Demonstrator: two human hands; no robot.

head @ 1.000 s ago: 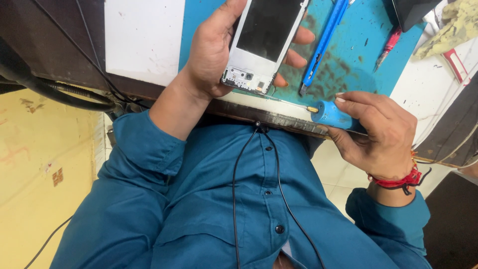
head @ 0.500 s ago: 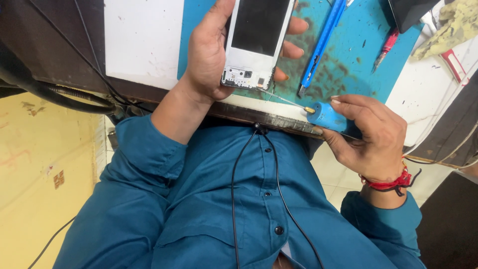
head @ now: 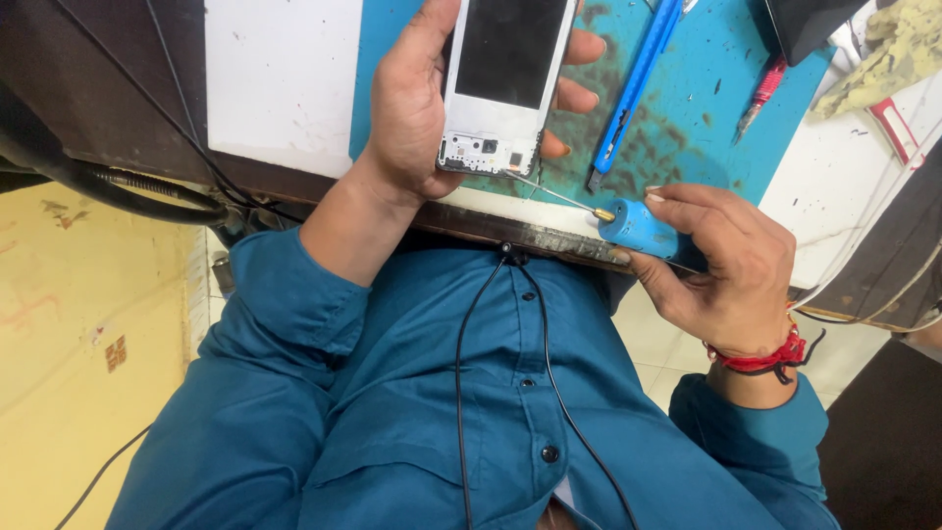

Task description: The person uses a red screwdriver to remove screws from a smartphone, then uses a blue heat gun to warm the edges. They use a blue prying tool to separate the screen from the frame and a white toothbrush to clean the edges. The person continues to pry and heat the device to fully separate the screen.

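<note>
Stained teal mat [head: 687,128] on white bench | left hand [head: 417,108] grips phone [head: 500,83]; right hand [head: 731,265] clamps screwdriver [head: 638,224]

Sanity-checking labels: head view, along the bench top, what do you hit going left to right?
White sheet → left hand → opened phone → blue utility knife → red-handled tool → yellowish cloth. The screwdriver and right hand overlap these, so they are left out.

the person wears a teal button-up shirt [head: 442,393] with long sleeves, the left sleeve [head: 285,294] pushed up the forearm and its cuff creased. dark round buttons [head: 549,453] run down the front. a thin black cable [head: 461,393] splits into two strands over the chest. a red thread band [head: 760,358] circles the right wrist.
</note>
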